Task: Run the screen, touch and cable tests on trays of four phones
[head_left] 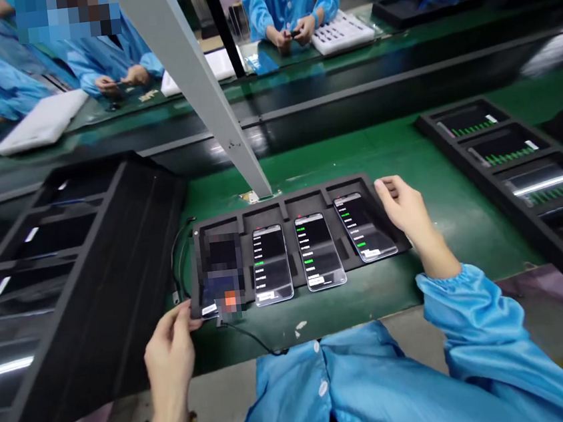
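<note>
A black foam tray (306, 205) lies on the green bench in front of me, with several phones in a row. My left hand (172, 346) pinches the tray's near left corner, beside the leftmost phone, whose screen is blurred out. At the tray's right edge, my right hand (405, 211) holds the rim with fingers curled. Three phones show lists of white and green text: one left of centre (272, 266), one right of centre (320, 250), and a tilted one (365, 228) near my right hand. A black cable (254, 338) runs from the leftmost phone's lower edge.
Stacked black trays (130, 254) of phones stand at the left. Another tray (495, 141) with lit phones is at the right. A grey metal post (203, 91) rises behind my tray. Across the bench, people in blue work beside white trays (343, 33).
</note>
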`<move>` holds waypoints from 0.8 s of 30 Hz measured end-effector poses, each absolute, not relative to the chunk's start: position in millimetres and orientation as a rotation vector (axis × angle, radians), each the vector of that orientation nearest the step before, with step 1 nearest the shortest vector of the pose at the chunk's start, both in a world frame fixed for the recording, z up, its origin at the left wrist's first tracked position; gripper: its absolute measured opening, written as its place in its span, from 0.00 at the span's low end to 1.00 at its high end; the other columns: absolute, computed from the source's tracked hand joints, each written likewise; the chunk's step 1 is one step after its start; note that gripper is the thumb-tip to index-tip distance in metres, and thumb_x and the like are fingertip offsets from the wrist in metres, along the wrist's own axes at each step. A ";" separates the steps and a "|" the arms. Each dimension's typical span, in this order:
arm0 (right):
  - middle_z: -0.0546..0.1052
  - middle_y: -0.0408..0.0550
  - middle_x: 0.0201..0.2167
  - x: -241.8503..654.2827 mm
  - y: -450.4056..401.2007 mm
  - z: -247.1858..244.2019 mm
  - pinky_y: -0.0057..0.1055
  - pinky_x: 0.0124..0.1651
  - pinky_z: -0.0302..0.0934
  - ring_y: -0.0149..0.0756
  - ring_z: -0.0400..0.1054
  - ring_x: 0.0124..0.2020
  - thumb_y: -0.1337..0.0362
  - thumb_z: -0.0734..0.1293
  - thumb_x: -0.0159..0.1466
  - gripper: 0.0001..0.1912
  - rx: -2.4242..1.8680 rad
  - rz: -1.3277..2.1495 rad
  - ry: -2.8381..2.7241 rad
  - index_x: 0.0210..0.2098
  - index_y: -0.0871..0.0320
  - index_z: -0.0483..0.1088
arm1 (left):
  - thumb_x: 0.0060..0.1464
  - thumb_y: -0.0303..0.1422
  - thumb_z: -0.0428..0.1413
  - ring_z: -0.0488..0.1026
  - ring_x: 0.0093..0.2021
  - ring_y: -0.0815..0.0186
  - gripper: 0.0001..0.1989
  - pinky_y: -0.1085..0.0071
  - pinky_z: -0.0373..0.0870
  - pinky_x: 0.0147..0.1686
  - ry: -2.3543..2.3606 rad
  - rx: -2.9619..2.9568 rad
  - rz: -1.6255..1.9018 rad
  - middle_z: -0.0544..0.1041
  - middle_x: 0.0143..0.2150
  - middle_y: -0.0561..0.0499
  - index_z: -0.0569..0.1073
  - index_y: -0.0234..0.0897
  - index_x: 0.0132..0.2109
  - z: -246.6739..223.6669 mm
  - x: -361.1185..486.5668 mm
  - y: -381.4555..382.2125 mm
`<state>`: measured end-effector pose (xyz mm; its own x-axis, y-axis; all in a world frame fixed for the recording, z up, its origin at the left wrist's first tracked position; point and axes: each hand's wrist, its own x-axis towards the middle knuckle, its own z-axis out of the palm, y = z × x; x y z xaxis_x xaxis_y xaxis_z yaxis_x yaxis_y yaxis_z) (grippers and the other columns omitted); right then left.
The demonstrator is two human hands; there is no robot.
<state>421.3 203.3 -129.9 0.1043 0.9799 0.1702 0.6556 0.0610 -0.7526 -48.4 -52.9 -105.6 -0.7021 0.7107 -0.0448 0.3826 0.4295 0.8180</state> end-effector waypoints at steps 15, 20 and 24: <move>0.79 0.44 0.33 396.9 41.1 -87.5 0.35 0.40 0.69 0.38 0.74 0.34 0.55 0.69 0.77 0.13 -1.100 0.892 -2.187 0.37 0.52 0.73 | 0.65 0.50 0.66 0.83 0.59 0.49 0.25 0.56 0.79 0.64 1.210 0.662 0.759 0.83 0.62 0.36 0.83 0.38 0.61 -88.7 55.9 -33.0; 0.83 0.47 0.41 354.5 40.4 -72.1 0.38 0.48 0.72 0.41 0.79 0.42 0.53 0.66 0.79 0.12 -0.886 1.302 -2.486 0.42 0.52 0.74 | 0.65 0.50 0.65 0.84 0.55 0.54 0.25 0.60 0.79 0.60 1.238 0.757 0.786 0.84 0.62 0.37 0.83 0.39 0.60 -92.7 50.0 -16.0; 0.83 0.52 0.51 349.0 55.7 -68.7 0.41 0.55 0.74 0.44 0.80 0.50 0.51 0.67 0.78 0.13 -0.937 1.204 -2.456 0.43 0.52 0.71 | 0.67 0.47 0.64 0.84 0.50 0.58 0.24 0.63 0.79 0.54 1.242 0.831 0.820 0.83 0.62 0.38 0.80 0.39 0.62 -90.0 53.6 -17.0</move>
